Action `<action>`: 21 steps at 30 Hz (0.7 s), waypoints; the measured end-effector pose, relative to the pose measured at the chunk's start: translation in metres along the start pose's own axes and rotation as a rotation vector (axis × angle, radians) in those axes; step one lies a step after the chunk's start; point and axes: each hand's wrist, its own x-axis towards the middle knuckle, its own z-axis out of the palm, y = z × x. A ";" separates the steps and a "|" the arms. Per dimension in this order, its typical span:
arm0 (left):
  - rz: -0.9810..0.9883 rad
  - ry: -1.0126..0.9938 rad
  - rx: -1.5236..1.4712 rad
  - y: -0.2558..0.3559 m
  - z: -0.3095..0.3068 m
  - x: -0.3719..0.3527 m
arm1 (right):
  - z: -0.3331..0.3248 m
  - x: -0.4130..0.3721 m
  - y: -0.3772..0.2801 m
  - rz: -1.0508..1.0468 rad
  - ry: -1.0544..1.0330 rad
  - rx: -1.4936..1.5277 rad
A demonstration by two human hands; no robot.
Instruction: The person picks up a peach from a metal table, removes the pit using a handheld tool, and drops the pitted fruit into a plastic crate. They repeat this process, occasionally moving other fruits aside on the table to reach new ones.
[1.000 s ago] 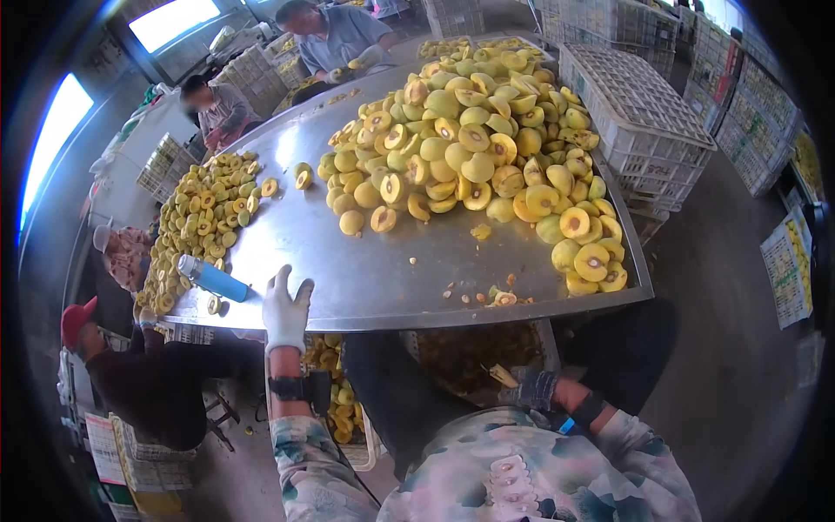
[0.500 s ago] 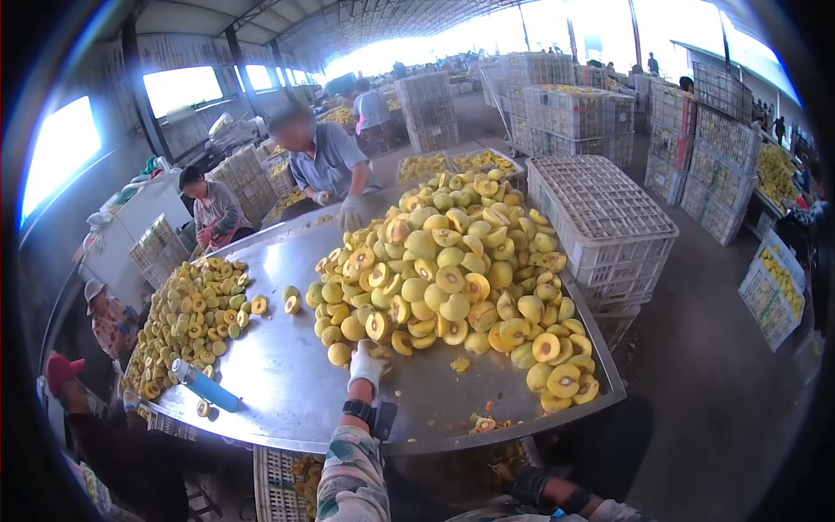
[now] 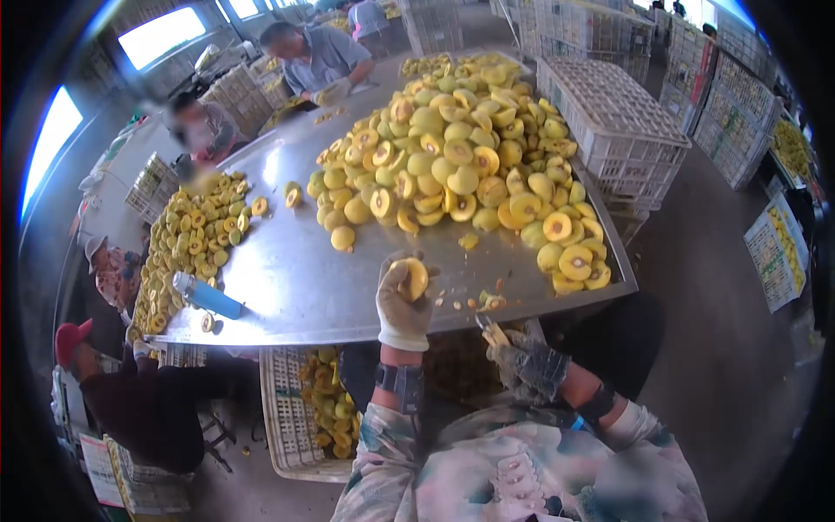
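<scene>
Where the steel counter (image 3: 296, 261) nears its front edge, a blue bottle (image 3: 207, 296) lies on its side, at nine o'clock from the left hand (image 3: 402, 313). That white-gloved hand is closed around a yellow peach half (image 3: 415, 278), held just above the counter edge. The heap of halved peaches (image 3: 452, 157) lies at twelve o'clock. At four o'clock, the grey-gloved right hand (image 3: 526, 365) grips a small knife (image 3: 491, 329), its tip toward eleven o'clock. White crates (image 3: 613, 113) stand at two o'clock.

steel table (image 3: 296, 278), heaped halved yellow fruit (image 3: 452, 157), blue bottle (image 3: 207, 296), scraps (image 3: 487, 301)
</scene>
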 end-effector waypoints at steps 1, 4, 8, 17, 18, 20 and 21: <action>-0.010 0.017 0.012 -0.001 0.010 -0.012 | 0.015 0.000 0.000 -0.143 0.039 -0.275; -0.004 0.005 0.158 -0.006 0.018 -0.034 | 0.043 -0.002 0.004 -0.243 0.132 -0.475; 0.171 -0.005 0.621 -0.013 0.017 -0.055 | 0.068 -0.009 0.000 -0.214 0.214 -0.436; 0.081 0.156 0.450 -0.023 0.016 -0.072 | 0.056 0.014 0.019 -0.270 0.254 -0.529; 0.072 0.164 0.447 -0.023 0.018 -0.074 | 0.054 0.016 0.020 -0.295 0.252 -0.598; 0.060 0.172 0.445 -0.025 0.020 -0.077 | 0.022 0.036 0.039 -0.582 0.185 -0.916; 0.113 0.158 0.493 -0.027 0.021 -0.079 | 0.011 0.042 0.045 -0.872 0.106 -1.232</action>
